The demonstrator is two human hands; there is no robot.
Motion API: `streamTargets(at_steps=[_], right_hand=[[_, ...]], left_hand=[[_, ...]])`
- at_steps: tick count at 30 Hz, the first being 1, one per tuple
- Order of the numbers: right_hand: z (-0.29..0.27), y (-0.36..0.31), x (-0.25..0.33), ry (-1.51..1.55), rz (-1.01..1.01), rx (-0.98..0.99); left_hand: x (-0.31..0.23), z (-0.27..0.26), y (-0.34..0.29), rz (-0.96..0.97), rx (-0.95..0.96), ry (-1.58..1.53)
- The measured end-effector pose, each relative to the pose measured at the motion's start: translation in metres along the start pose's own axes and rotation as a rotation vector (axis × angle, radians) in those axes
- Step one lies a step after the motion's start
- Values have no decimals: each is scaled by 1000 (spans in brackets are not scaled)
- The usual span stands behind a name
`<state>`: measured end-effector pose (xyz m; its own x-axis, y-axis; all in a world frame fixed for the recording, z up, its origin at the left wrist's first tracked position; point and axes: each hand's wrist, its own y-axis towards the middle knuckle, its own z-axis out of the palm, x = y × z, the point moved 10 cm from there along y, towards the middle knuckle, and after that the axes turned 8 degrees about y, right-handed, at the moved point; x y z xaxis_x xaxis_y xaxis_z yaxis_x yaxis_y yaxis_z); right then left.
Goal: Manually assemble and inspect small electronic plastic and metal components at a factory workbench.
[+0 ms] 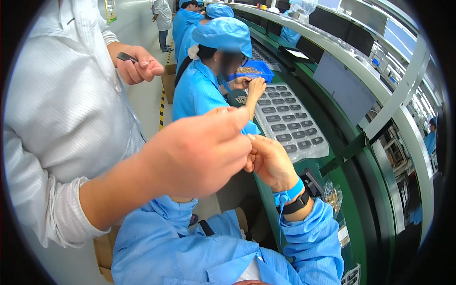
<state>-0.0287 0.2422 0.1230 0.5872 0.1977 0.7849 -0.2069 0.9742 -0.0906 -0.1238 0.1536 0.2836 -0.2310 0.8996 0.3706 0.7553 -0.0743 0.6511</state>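
My right hand [271,159], with a blue wrist strap [290,192] and a black watch-like band, is raised in the middle, its fingers pinched together. What they hold, if anything, is too small or hidden to make out. Of my left arm, the blue sleeve [164,213] and a strip of wrist show; another person's large hand [199,152] covers my left hand. That hand reaches in from the left out of a white sleeve, its fingertips right beside my right fingers. The same person's other hand [135,66] holds a small dark flat piece [127,57].
A white tray [317,151] with rows of black parts lies on the green bench. Beyond it, a co-worker in blue [202,85] handles a small part near a blue bin [266,72]. A plastic bag [332,197] of small parts lies by my right wrist; a metal frame [399,90] stands right.
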Motion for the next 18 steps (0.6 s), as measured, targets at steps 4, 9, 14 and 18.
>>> streamTargets(at_steps=[4, 9, 14, 18], right_hand=[[-7, -3, -14, 10, 35, -1], [-21, -17, -27, 50, 48, -42], [-32, -29, -56, 47, 100, -40], [-60, -42, -83, 58, 135, -87]], left_hand=[[82, 49, -46, -622, -515, -1374], [97, 120, -85, -1050, -712, -1961], [59, 167, -109, -1201, -439, -1997], [29, 207, -128, -1255, -321, -2013]])
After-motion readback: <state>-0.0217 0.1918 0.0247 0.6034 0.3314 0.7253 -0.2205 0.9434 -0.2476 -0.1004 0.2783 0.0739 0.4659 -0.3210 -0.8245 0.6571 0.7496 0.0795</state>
